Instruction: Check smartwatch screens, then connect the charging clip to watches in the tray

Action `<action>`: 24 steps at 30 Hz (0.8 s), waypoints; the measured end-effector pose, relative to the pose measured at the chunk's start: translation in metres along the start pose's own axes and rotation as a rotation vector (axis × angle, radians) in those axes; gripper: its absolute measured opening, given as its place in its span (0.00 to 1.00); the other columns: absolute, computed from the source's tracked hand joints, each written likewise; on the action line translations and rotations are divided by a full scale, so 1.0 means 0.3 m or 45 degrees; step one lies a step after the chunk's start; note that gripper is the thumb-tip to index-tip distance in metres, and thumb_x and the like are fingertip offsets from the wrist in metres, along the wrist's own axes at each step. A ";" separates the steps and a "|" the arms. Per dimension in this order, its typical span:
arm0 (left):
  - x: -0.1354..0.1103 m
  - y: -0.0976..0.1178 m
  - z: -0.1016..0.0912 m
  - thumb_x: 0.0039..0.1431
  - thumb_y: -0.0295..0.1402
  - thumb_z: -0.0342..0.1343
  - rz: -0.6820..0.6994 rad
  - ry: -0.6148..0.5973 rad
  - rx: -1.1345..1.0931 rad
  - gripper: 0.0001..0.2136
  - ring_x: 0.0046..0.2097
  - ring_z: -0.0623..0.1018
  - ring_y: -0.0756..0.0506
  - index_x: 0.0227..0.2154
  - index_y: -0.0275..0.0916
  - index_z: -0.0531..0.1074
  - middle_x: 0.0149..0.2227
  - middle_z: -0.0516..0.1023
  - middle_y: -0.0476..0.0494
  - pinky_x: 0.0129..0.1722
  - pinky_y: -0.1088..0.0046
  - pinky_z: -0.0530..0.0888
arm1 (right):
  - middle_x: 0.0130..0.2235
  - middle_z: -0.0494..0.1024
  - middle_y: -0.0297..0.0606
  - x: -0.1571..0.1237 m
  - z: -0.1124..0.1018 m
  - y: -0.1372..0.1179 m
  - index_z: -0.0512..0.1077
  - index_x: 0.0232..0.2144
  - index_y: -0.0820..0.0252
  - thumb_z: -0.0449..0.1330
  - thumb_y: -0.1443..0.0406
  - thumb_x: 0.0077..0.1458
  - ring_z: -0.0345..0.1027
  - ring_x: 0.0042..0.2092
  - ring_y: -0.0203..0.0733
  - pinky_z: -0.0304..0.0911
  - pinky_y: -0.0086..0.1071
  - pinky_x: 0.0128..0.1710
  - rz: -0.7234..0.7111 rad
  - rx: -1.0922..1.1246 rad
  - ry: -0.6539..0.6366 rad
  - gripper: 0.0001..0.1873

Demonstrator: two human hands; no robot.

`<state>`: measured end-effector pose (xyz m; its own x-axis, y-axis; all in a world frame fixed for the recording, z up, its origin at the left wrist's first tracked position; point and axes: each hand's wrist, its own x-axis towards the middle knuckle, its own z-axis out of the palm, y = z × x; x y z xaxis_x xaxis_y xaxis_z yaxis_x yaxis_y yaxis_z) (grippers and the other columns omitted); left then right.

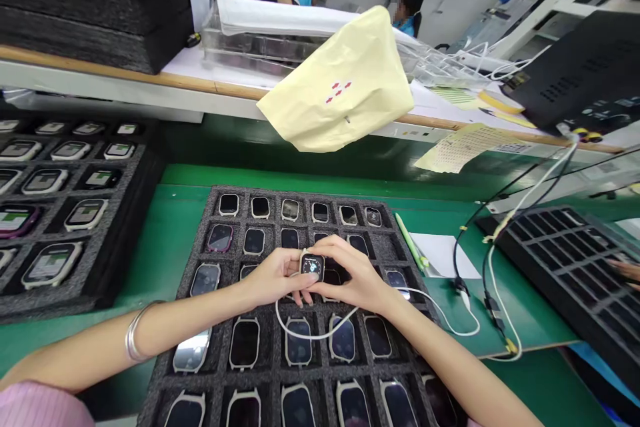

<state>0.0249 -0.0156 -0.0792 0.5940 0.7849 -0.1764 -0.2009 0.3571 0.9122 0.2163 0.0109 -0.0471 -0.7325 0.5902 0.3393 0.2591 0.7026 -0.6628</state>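
A smartwatch body without a strap (313, 268), its screen lit, is held between my two hands above the middle of a foam tray. My left hand (277, 273) grips it from the left, thumb along the lower edge of its face. My right hand (350, 273) pinches it from the right, fingers at its top and lower edges. A white cable (320, 336) loops below the hands and runs right under my right wrist; its end near the watch is hidden by my fingers. Beneath lies the grey foam tray (200, 320), holding rows of watch bodies with dark screens.
Another foam tray of lit watches (107, 240) stands left. A dark tray (565, 240) lies right, with someone's hand (625, 271) at its edge. A green pen (409, 240), white paper (445, 255) and cables (493, 260) are nearby. A yellow sheet (345, 87) hangs off the shelf.
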 end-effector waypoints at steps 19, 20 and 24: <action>0.005 -0.016 0.013 0.58 0.43 0.55 0.121 -0.017 0.299 0.18 0.45 0.71 0.43 0.45 0.34 0.68 0.42 0.73 0.42 0.46 0.67 0.66 | 0.47 0.72 0.48 -0.014 -0.051 -0.051 0.65 0.50 0.63 0.61 0.60 0.59 0.66 0.48 0.52 0.63 0.46 0.47 0.070 -0.432 -0.190 0.19; 0.004 -0.016 0.013 0.58 0.43 0.55 0.117 -0.035 0.314 0.18 0.46 0.70 0.43 0.46 0.35 0.68 0.43 0.73 0.42 0.48 0.67 0.66 | 0.47 0.72 0.46 -0.020 -0.074 -0.054 0.65 0.49 0.62 0.62 0.59 0.58 0.66 0.47 0.51 0.63 0.45 0.48 0.086 -0.418 -0.180 0.20; -0.003 -0.010 0.019 0.59 0.45 0.53 0.016 -0.065 0.262 0.19 0.43 0.72 0.44 0.46 0.35 0.67 0.36 0.73 0.44 0.45 0.68 0.67 | 0.45 0.73 0.43 -0.092 -0.210 -0.005 0.66 0.48 0.59 0.64 0.57 0.55 0.67 0.48 0.50 0.63 0.42 0.48 0.285 -0.409 0.083 0.21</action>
<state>0.0296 -0.0202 -0.0796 0.6322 0.7600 -0.1506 -0.0482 0.2326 0.9714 0.2758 0.0187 -0.0135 -0.5967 0.7597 0.2584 0.5993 0.6360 -0.4861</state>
